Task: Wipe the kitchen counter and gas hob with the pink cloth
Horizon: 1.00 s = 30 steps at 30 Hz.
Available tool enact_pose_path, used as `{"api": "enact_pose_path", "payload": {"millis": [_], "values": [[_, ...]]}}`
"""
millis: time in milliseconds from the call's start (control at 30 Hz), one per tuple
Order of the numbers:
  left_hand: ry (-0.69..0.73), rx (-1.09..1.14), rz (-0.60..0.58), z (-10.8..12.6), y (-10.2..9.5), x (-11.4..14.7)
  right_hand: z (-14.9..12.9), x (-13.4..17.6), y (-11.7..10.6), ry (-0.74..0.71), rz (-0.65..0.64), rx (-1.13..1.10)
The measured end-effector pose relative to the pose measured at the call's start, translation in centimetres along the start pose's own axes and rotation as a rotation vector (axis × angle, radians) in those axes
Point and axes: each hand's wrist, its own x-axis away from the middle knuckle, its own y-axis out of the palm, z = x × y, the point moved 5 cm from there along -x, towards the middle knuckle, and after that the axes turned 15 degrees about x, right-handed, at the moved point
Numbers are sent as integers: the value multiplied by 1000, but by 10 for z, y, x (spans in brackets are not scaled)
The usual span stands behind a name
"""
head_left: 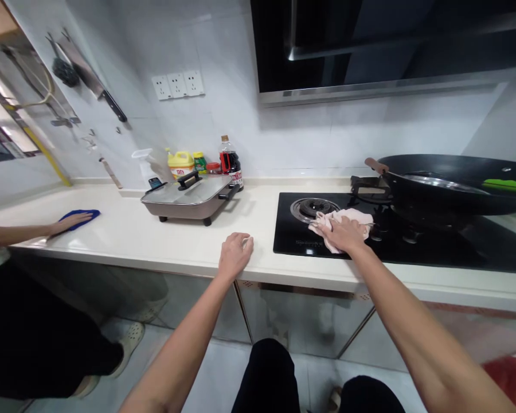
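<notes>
While we are leaning over the counter [163, 241], these lines are setting out how things are lying.

Cloth: the pink cloth [348, 219] is lying bunched on the black hob [434, 252], just right of the burner ring [313, 207] and left of the wok's stand.
Right hand: our right hand [341, 232] is pressing flat on the cloth, fingers spread fairly wide and pointing left toward the burner, not gripping anything.
Cloth from fingers: the cloth is sitting directly under the palm and spilling out past the fingertips to the left and behind; its long axis is running roughly left to right along the hob.
Left hand: our left hand [235, 252] is resting on the counter near its front edge, fingers curled loosely and holding nothing.
Nearer hand: the right one is touching the cloth; the left is staying well apart, off the hob.
Wok: the wok [456, 183] is sitting on the right burner with a green utensil [507, 185] lying in it; we cannot tell what else it is holding.
Pan: the lidded electric pan [189, 198] is standing on the counter, lid on, so its contents are hidden.
Bottles: bottles [206, 163] are standing against the wall behind the pan.
Other person: another person's hand [69, 222] is lying flat on a blue cloth [83, 217] far to the left.
</notes>
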Motion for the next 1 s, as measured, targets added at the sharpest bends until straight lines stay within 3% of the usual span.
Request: {"api": "enact_pose_path", "payload": {"millis": [167, 300, 400, 467, 567, 733, 867, 1000], "values": [[-39, 58, 126, -4, -4, 0, -86, 30, -10, -218, 80, -77], [-101, 116, 153, -9, -8, -5, -160, 78, -31, -470, 161, -133], [-130, 139, 140, -12, -11, -8, -190, 116, -41, -633, 243, -163], [-143, 136, 128, -13, -12, -9, -189, 129, -42, -674, 263, -189], [-190, 98, 114, -13, -14, -9, -163, 126, -41, -614, 246, -211], [-228, 26, 94, -10, -14, -9, -93, 106, -32, -431, 170, -162], [-220, -42, 51, -6, -12, -9, -13, 113, -15, -259, 180, -43], [-172, -100, 24, -3, -9, -8, 89, 130, 8, -62, 266, 45]]}}
